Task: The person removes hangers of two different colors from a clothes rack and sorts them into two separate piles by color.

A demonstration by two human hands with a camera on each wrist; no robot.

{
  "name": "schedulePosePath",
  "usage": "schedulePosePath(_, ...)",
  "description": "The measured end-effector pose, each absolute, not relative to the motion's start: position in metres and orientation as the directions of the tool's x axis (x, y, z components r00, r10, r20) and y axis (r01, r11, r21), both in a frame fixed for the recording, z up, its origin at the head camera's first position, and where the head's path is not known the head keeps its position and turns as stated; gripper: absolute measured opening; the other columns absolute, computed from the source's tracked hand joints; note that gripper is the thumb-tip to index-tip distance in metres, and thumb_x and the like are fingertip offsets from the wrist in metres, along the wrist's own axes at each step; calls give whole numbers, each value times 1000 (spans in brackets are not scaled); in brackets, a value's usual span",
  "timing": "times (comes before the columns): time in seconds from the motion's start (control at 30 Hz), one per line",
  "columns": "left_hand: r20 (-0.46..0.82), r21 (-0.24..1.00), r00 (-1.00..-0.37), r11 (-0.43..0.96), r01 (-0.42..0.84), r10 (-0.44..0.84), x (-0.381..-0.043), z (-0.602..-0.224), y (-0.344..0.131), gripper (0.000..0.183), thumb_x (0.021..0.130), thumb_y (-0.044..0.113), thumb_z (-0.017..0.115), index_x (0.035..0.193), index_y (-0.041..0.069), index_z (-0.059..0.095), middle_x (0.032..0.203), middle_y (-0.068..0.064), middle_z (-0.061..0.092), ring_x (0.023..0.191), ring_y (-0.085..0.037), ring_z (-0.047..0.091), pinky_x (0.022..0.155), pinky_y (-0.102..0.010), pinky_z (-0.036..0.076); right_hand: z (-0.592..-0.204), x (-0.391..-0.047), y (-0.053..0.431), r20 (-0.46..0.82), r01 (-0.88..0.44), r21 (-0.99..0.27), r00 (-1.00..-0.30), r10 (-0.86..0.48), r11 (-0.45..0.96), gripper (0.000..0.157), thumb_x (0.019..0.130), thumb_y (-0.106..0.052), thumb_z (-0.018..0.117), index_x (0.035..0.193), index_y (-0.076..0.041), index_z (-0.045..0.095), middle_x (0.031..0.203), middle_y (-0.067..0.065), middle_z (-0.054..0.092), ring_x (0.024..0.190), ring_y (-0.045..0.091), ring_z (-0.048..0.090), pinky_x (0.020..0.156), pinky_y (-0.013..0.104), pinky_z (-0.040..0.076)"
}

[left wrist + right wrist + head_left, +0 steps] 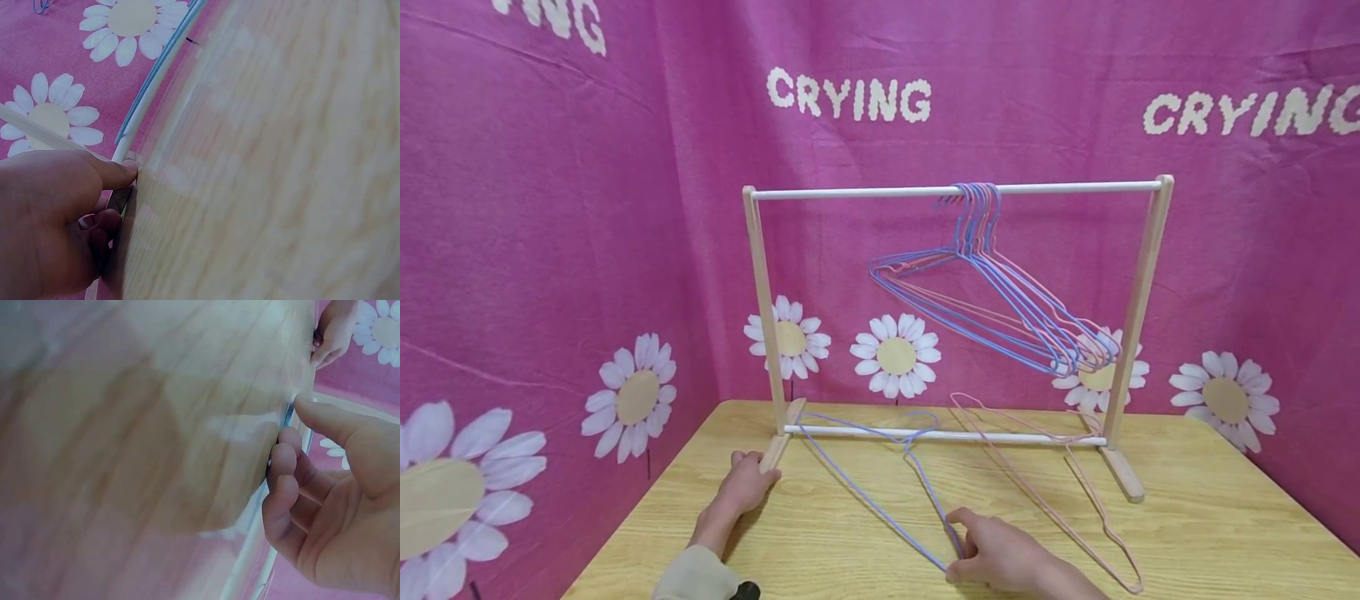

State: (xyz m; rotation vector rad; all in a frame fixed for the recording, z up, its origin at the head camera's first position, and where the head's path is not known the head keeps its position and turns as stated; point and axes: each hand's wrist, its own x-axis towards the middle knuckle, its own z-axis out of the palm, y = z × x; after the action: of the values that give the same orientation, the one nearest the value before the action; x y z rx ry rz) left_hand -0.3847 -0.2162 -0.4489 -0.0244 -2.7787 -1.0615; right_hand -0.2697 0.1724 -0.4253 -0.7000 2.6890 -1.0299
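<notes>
Right hand [1003,554] pinches a blue wire hanger [867,498]; my left hand [748,482] grips the rack foot [777,452]; hasty lifting could snag the lower bar [1011,437].

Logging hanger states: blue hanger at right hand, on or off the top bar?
Off. The blue hanger lies low, its hook by the bottom bar, below the top bar; the right hand holds its near corner.
</notes>
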Motion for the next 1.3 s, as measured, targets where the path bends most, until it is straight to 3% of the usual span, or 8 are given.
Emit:
schedulePosePath(0.3, 149, 663, -988, 746, 67, -44, -385, -449, -217, 52, 94, 16, 62, 130, -18, 47, 112, -25, 38, 87, -30, 52, 87, -47, 45, -425, -270, 173, 42, -414, -570, -877, -479, 709, 61, 84, -28, 78, 132, 0, 52, 74, -7, 57, 60, 4, 48, 53, 23, 37)
schedulePosePath(0.53, 150, 664, -988, 745, 66, -46, -385, -450, -217, 51, 94, 15, 62, 130, -18, 47, 113, -25, 38, 88, -30, 53, 88, -47, 44, -418, -265, 173, 179, -469, -448, -881, -438, 761, 53, 86, -25, 75, 131, -6, 56, 71, -15, 53, 57, -2, 41, 51, 22, 35)
schedulePosePath(0.8, 157, 656, -987, 751, 75, -38, -384, -448, -216, 51, 94, 16, 62, 130, -17, 48, 111, -25, 39, 86, -30, 52, 85, -46, 45, -386, -264, 182, 388, -465, -409, -867, -312, 785, 48, 87, -21, 75, 131, -12, 57, 74, -15, 53, 54, -4, 38, 47, 20, 33)
schedulePosePath(0.97, 158, 652, -987, 754, 75, -39, -386, -449, -217, 51, 94, 16, 62, 130, -17, 48, 111, -24, 38, 87, -30, 52, 86, -46, 45, -364, -266, 194, 518, -437, -382, -831, -203, 815, 48, 86, -19, 76, 131, -18, 58, 78, -15, 54, 52, -5, 39, 45, 20, 32)
schedulePosePath(1.3, 163, 662, -985, 746, 73, -49, -386, -451, -218, 50, 93, 17, 64, 128, -16, 50, 109, -24, 39, 85, -30, 53, 83, -44, 45, -336, -266, 222, 707, -479, -292, -691, -150, 828, 52, 82, -8, 78, 130, -14, 58, 84, -8, 59, 57, -5, 43, 47, 20, 37)
